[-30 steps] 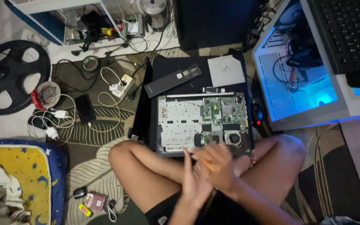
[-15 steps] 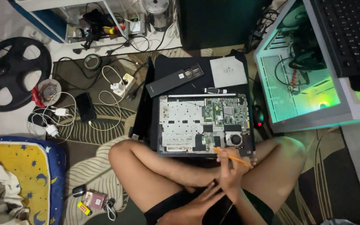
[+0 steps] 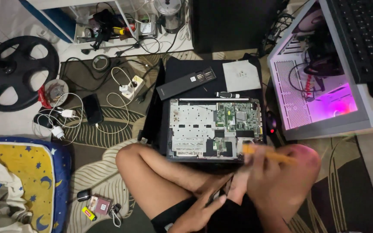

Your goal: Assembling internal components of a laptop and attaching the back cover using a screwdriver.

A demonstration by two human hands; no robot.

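An opened laptop [image 3: 195, 129] lies bottom-up against my crossed legs, its silver frame and green circuit board [image 3: 235, 115] bare. My right hand [image 3: 255, 170], blurred by motion, holds an orange-handled tool [image 3: 269, 155] over the laptop's near right corner. My left hand [image 3: 197, 211] sits low in my lap, fingers stretched toward a thin dark object [image 3: 219, 195]; whether it grips that object is unclear. A black case of screwdriver bits [image 3: 186, 83] and a grey square cover [image 3: 241, 75] lie on a black mat behind the laptop.
A desktop computer case [image 3: 320, 99] lit pink stands open at the right, with a black keyboard [image 3: 363, 39] above it. To the left lie a phone [image 3: 92, 108], white chargers and cables [image 3: 61, 116], a black fan base [image 3: 18, 71] and a blue-yellow mattress [image 3: 22, 172].
My right hand has swung the orange tool to the right over the laptop's corner. My left hand dropped from beside the right hand into my lap. The computer's light turned from blue to green to pink.
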